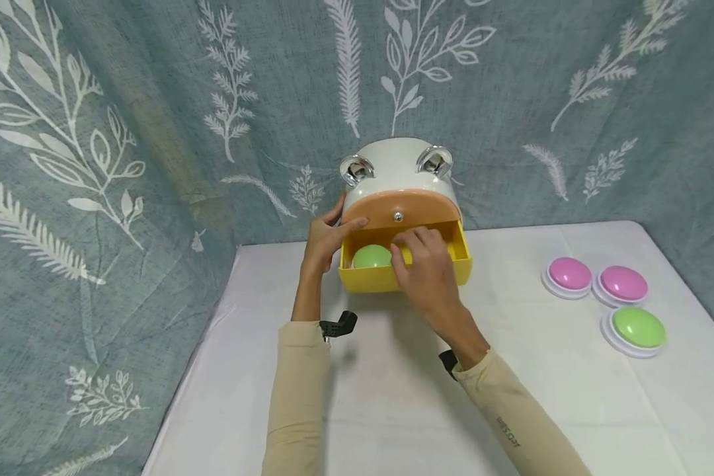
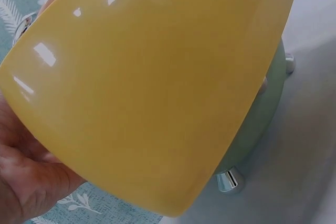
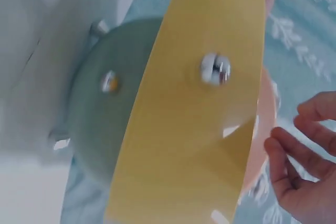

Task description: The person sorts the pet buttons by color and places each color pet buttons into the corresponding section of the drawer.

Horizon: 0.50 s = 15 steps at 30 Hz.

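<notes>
A small animal-shaped drawer cabinet (image 1: pixel 395 155) has a white top, two silver eyes and an orange drawer front (image 1: pixel 377 206) with a silver knob. Below that, its yellow drawer (image 1: pixel 371 281) is pulled out. A green dome (image 1: pixel 371 256) lies in the left part of this drawer. My left hand (image 1: pixel 324 242) holds the cabinet's left side, its thumb across the lower edge of the orange front. Over the drawer's front edge is my right hand (image 1: pixel 431 274), fingers loosely bent; the right wrist view shows nothing between its fingers (image 3: pixel 307 156).
Two pink dome lights (image 1: pixel 570 273) with white bases and a green dome light (image 1: pixel 638 327) stand on the right of the white-covered table (image 1: pixel 381 403). A patterned blue-green curtain (image 1: pixel 285 86) hangs close behind the cabinet. The wrist views show a green lower section (image 3: pixel 100 114) on silver feet.
</notes>
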Each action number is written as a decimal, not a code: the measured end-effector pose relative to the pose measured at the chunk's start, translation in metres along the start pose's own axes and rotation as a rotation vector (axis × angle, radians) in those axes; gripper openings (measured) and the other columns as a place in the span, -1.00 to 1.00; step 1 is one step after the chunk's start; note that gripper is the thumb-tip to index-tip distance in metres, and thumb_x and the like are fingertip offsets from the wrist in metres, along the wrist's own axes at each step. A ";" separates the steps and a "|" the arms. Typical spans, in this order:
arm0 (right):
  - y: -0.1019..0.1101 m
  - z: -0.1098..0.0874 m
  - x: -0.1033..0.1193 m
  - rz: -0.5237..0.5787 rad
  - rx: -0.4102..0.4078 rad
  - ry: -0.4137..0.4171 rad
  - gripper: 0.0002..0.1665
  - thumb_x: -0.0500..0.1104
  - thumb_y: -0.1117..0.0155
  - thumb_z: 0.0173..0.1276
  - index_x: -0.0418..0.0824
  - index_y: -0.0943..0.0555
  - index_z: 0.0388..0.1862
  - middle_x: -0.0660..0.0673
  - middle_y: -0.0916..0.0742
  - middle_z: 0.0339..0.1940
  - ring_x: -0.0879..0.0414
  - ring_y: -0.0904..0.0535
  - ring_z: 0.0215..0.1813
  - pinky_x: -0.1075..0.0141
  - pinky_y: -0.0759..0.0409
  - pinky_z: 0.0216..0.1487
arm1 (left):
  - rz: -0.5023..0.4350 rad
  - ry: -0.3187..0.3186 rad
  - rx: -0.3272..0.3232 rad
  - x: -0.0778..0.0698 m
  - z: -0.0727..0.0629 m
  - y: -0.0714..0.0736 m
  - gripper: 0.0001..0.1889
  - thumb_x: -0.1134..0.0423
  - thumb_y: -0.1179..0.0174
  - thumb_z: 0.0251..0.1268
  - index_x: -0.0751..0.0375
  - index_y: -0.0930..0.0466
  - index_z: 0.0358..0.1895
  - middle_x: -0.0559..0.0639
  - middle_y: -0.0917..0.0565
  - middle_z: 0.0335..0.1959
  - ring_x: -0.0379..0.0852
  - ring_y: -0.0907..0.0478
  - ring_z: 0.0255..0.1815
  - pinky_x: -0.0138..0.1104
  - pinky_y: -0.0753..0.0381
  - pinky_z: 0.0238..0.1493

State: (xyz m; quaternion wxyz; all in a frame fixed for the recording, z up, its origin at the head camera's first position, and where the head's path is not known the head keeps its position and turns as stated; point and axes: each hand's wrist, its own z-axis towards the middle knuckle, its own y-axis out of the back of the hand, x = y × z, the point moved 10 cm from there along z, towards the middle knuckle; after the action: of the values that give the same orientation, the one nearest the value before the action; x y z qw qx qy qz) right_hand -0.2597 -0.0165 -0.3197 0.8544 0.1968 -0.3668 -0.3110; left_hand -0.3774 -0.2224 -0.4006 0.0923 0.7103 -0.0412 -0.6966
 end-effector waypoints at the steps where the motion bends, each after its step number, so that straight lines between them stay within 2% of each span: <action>1: 0.007 -0.003 -0.004 0.002 -0.022 0.000 -0.86 -0.27 -0.40 0.43 -0.35 -0.75 -0.15 -0.25 -0.79 -0.13 -0.19 -0.64 -0.01 0.03 -0.70 0.11 | 0.000 0.000 0.004 0.000 0.000 0.000 -0.12 0.02 -0.54 0.21 -0.35 -0.28 0.58 -0.15 -0.31 0.65 0.05 -0.12 0.74 0.02 -0.29 0.67; 6: 0.045 -0.016 -0.036 -0.019 -0.126 -0.028 -0.78 -0.30 -0.38 0.41 -0.40 -0.74 -0.03 -0.32 -0.81 -0.04 -0.26 -0.68 -0.02 -0.03 -0.70 0.06 | -0.004 -0.002 0.013 0.002 0.000 -0.001 -0.13 0.02 -0.54 0.22 -0.36 -0.28 0.58 -0.16 -0.31 0.66 0.03 -0.12 0.74 -0.01 -0.32 0.66; 15: 0.115 -0.045 -0.116 -0.114 -0.222 -0.191 -0.75 -0.36 -0.33 0.41 -0.48 -0.71 0.00 -0.45 -0.77 0.00 -0.42 -0.63 0.03 -0.22 -0.59 0.11 | -0.014 -0.012 0.016 -0.002 -0.001 -0.002 -0.15 0.05 -0.51 0.25 -0.31 -0.28 0.58 -0.13 -0.30 0.66 0.04 -0.11 0.74 -0.01 -0.34 0.64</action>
State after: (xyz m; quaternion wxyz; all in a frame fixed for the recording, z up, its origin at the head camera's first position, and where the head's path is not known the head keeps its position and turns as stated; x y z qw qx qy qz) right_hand -0.2441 0.1503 -0.3428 0.8130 0.0915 -0.3979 -0.4151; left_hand -0.3763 -0.2204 -0.3993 0.0815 0.7073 -0.0427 -0.7009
